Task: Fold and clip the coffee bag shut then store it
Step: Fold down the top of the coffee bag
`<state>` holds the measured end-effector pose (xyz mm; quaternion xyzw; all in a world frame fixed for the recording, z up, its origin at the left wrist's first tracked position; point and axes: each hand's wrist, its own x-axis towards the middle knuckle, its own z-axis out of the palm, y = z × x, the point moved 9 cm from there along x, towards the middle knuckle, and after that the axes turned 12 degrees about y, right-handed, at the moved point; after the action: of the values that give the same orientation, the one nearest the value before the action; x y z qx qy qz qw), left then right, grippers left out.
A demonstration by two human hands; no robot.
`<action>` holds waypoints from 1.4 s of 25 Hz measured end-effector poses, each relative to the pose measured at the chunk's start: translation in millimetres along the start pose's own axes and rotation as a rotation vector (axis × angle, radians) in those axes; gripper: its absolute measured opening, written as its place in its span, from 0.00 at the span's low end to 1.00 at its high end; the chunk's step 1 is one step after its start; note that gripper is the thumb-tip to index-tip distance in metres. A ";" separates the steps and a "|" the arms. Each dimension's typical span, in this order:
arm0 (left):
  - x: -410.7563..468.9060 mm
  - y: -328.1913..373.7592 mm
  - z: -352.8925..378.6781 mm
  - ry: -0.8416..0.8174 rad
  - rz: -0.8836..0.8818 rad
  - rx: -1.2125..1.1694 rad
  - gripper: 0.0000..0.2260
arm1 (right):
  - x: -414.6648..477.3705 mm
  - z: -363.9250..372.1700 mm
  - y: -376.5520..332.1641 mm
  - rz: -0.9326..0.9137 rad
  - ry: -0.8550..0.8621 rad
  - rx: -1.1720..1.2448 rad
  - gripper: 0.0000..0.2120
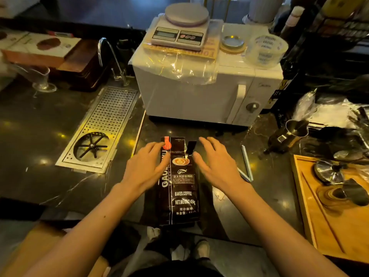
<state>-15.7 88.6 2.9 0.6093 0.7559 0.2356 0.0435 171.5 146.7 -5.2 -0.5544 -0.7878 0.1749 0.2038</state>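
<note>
The dark glossy foil coffee bag [179,186] lies flat on the black marble counter [40,156], printed face up, its mouth pointing to 12 o'clock and its base at the counter's near edge. Two clips sit on the flattened top: a red plastic clip [167,143] at the 11 o'clock corner and a black clip [191,147] toward 1 o'clock; whether the top is already folded beneath them I cannot tell. My left hand [145,166] rests slack at 9 o'clock, fingers spread over the bag's edge and near the red clip. My right hand [217,166] hovers at 3 o'clock, fingers loose, grasping nothing. Bracketing the bag this way would, I judge, steady it for lifting. The white microwave oven [199,92] stands beyond at 12 o'clock, the perforated steel drain tray [111,116] at 10 o'clock.
</note>
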 end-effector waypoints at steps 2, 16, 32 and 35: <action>1.5 -16.4 9.3 -0.040 -0.045 -0.035 0.21 | 4.4 15.3 -1.7 0.027 -0.008 -0.008 0.25; 2.7 -59.0 91.9 -0.319 -0.402 -0.630 0.20 | 1.4 75.9 23.5 0.547 -0.045 0.300 0.18; 23.1 -46.9 67.1 0.040 -0.635 -0.730 0.03 | 15.6 64.4 42.0 0.663 0.058 0.818 0.08; 39.1 -27.3 45.0 0.095 -0.537 -0.785 0.04 | 23.8 40.5 39.9 0.612 0.157 0.866 0.02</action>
<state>-34.3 135.0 -39.5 0.3185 0.7415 0.5116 0.2950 175.5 180.2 -56.8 -0.6355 -0.4282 0.4931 0.4119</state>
